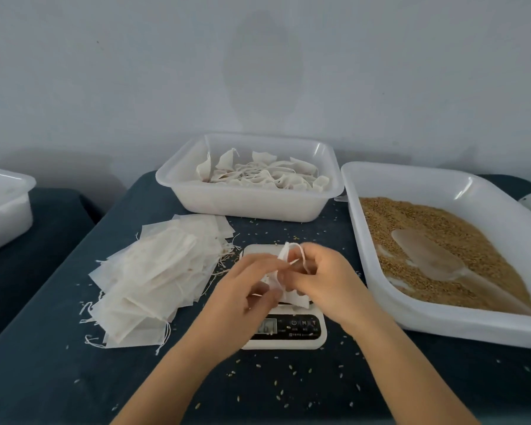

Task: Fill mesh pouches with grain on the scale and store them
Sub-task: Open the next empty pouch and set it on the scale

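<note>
Over the white digital kitchen scale (284, 331), the left hand (246, 289) and right hand (322, 280) together pinch a small white mesh drawstring pouch (284, 259). It appears light, limp and easily spilled; grip near the drawstring mouth. Beyond, filled pouches lie in a white plastic tray (249, 204).

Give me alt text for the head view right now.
Both hands, left hand and right hand, pinch a white mesh pouch over the scale. Empty pouches lie left, a grain tray holding a scoop right, a bin of filled pouches behind.
</note>
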Demonstrator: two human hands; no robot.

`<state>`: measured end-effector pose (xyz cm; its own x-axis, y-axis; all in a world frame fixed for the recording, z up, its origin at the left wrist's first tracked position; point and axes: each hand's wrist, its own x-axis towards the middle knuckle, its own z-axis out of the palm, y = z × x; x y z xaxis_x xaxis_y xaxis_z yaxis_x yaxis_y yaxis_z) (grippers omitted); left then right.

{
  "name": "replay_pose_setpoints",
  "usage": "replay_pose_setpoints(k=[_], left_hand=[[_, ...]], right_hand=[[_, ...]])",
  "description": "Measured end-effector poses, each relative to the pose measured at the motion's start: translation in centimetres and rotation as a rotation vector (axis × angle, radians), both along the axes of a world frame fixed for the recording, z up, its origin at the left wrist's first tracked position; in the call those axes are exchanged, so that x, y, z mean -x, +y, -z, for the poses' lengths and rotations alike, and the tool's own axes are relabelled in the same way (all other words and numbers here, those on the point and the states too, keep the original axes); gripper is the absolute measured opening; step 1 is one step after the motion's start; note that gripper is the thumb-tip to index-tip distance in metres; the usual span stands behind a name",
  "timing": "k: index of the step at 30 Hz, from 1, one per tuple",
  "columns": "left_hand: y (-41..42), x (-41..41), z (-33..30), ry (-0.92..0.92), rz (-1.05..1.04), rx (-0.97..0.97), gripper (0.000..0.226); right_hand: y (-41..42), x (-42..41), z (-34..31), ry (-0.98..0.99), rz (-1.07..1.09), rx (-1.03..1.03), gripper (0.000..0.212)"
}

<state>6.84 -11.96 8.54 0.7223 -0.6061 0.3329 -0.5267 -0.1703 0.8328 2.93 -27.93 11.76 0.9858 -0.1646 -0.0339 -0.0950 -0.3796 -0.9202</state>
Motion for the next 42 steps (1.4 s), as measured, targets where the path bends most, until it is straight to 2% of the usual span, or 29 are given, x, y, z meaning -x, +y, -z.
replay_pose_setpoints(k=[2,6,11,14,19,23,28,31,33,36,39,41,42], left_hand=[[0.0,-0.8,-0.7,-0.139,0.014,-0.116,0.043],[0.0,-2.4,-2.2,-0.344,-0.063,-0.245,0.018],[-0.3,-4.0,-3.5,-0.571,-0.081,-0.429,0.025],[-1.2,-4.0,-3.7,-0.669,-0.048,-0.388,0.015],[-1.5,-3.9,-4.0,-0.67,-0.065,-0.272,0.016],[-2.2,-3.5,-4.7,-0.673,-0.026,-0.265,0.019],[-1.9,-3.5,-5.2,-0.686,-0.101,-0.236,0.019],[-2.3,-3.0,-5.1,-0.707,-0.107,-0.243,0.031],[-2.6,-3.1,-4.9,-0.683,-0.105,-0.208,0.026],[-2.8,-3.4,-4.6,-0.522,-0.122,-0.117,0.016],[-3.2,-3.4,-4.5,-0.372,-0.171,-0.047,0.009],[-3.4,-3.5,-4.5,-0.362,-0.184,-0.037,0.007],[-3.4,-3.5,-4.5,-0.37,-0.184,-0.038,0.006]], right_hand=[[-0.3,-0.5,-0.6,0.008,-0.024,0.097,0.019],[-1.0,-1.3,-2.1,0.025,-0.068,0.22,0.015],[-1.9,-1.7,-3.6,0.039,-0.066,0.135,0.017],[-2.3,-1.9,-4.1,0.063,-0.098,0.122,0.014],[-3.3,-2.4,-4.8,0.044,-0.072,0.443,0.007],[-2.8,-2.7,-5.5,-0.041,-0.131,0.545,0.021],[-2.9,-3.1,-6.2,-0.149,-0.146,0.73,0.029],[-2.9,-3.5,-6.1,-0.133,-0.16,0.643,0.03],[-3.2,-3.6,-6.0,-0.109,-0.173,0.593,0.031],[-3.8,-3.5,-6.0,-0.126,-0.166,0.542,0.031],[-4.3,-3.1,-5.8,-0.124,-0.157,0.291,0.019],[-5.5,-2.4,-5.8,-0.038,-0.181,0.127,0.006],[-6.8,-2.0,-5.9,-0.004,-0.156,0.1,0.008]])
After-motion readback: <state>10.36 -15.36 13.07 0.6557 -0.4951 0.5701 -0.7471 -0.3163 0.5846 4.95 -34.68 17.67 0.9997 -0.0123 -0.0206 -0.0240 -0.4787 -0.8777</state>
